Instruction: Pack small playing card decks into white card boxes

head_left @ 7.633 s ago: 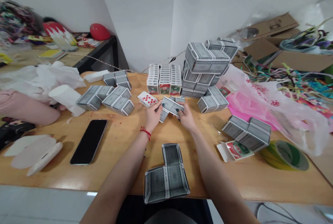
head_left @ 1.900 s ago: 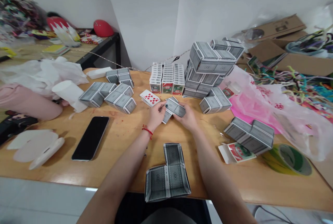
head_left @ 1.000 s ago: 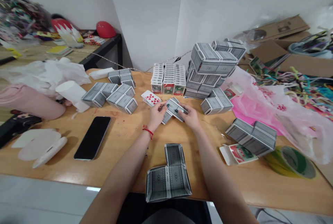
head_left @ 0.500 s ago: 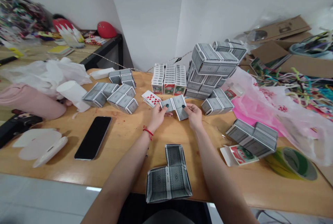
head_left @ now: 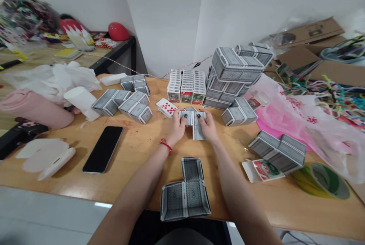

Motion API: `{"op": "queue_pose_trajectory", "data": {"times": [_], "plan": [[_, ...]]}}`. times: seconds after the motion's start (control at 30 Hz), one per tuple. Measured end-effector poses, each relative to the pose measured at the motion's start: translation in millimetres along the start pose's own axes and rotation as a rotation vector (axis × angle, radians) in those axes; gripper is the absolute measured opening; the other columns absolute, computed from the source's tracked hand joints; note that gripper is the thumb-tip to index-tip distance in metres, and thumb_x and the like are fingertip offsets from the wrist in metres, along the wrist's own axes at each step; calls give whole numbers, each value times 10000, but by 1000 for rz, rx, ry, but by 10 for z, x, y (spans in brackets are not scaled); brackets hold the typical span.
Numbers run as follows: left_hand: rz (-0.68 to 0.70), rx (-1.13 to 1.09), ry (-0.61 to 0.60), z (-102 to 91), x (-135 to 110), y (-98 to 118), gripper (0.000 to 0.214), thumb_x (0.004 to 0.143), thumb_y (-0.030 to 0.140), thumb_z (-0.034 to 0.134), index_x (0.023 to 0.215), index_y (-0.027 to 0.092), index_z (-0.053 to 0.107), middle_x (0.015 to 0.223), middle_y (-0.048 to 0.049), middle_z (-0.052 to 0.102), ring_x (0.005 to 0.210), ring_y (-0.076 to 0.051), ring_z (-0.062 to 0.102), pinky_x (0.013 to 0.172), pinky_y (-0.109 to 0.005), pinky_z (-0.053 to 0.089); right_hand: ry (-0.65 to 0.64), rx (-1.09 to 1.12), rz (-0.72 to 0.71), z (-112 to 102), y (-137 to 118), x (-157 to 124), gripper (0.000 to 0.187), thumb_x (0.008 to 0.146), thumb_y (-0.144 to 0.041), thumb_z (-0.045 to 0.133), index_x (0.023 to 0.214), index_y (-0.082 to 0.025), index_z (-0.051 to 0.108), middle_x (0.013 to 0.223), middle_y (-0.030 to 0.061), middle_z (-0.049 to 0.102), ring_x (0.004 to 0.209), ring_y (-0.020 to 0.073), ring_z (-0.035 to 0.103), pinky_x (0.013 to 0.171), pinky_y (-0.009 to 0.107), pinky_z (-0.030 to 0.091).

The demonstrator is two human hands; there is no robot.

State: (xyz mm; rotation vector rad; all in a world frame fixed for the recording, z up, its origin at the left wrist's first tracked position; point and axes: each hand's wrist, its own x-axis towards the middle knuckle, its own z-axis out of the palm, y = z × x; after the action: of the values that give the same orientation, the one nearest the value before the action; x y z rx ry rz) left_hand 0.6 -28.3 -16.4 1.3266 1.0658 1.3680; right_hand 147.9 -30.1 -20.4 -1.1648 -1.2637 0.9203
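Both of my hands are over the middle of the table, thumbs on top, gripping grey-backed playing cards (head_left: 199, 132) that meet in an L shape. My left hand (head_left: 177, 126) pinches the left part, and my right hand (head_left: 210, 126) closes on the right part, which hangs lower. How the cards are joined is too small to tell. Just beyond my left hand lies a loose stack of cards with a hearts face (head_left: 166, 107) on top. Between my forearms, at the near edge, sits an open L-shaped card tray (head_left: 196, 193) with folded-up sides.
Rows of card packs (head_left: 186, 85) stand behind my hands. A tall stack of card blocks (head_left: 235, 66) rises to their right, with more blocks (head_left: 135, 107) at left. A phone (head_left: 103, 149), a pink roll (head_left: 37, 108), an opened card box (head_left: 265, 169) and yellow tape (head_left: 319, 180) lie around.
My hands have drawn closer together. The right card, tilted and apart before, now sits squared against the left one in an L shape.
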Motion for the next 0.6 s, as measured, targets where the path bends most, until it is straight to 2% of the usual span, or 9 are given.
{"op": "queue_pose_trajectory", "data": {"times": [0.1, 0.2, 0.47, 0.6], "plan": [[24, 64, 12, 12, -6, 18, 257, 830, 317, 467, 1070, 234, 431, 952, -42, 522, 818, -136, 519, 727, -281, 448, -1, -34, -37, 23, 13, -12, 408, 797, -414, 480, 1158, -232, 423, 1036, 56, 542, 898, 178, 518, 831, 348, 408], [15, 100, 11, 21, -6, 11, 244, 849, 309, 425, 1081, 234, 410, 1011, -52, 501, 874, -145, 506, 773, -303, 439, -1, -56, -45, 31, 30, -12, 362, 807, -410, 463, 1122, -234, 439, 1003, 53, 539, 893, 181, 509, 831, 353, 406], [15, 190, 26, 65, -17, -10, 250, 859, 305, 398, 1093, 223, 376, 1069, -67, 481, 973, -164, 477, 855, -341, 408, 25, -81, -37, 36, 50, -29, 316, 815, -403, 443, 1078, -231, 411, 867, 20, 492, 757, 156, 480, 727, 311, 420], [1, 190, 24, 86, -23, -5, 259, 841, 303, 432, 1080, 218, 384, 1055, -68, 491, 963, -164, 485, 860, -342, 405, 56, -107, -54, 26, 56, -40, 282, 812, -389, 450, 1049, -239, 416, 880, 20, 488, 777, 161, 477, 742, 316, 414]]}}
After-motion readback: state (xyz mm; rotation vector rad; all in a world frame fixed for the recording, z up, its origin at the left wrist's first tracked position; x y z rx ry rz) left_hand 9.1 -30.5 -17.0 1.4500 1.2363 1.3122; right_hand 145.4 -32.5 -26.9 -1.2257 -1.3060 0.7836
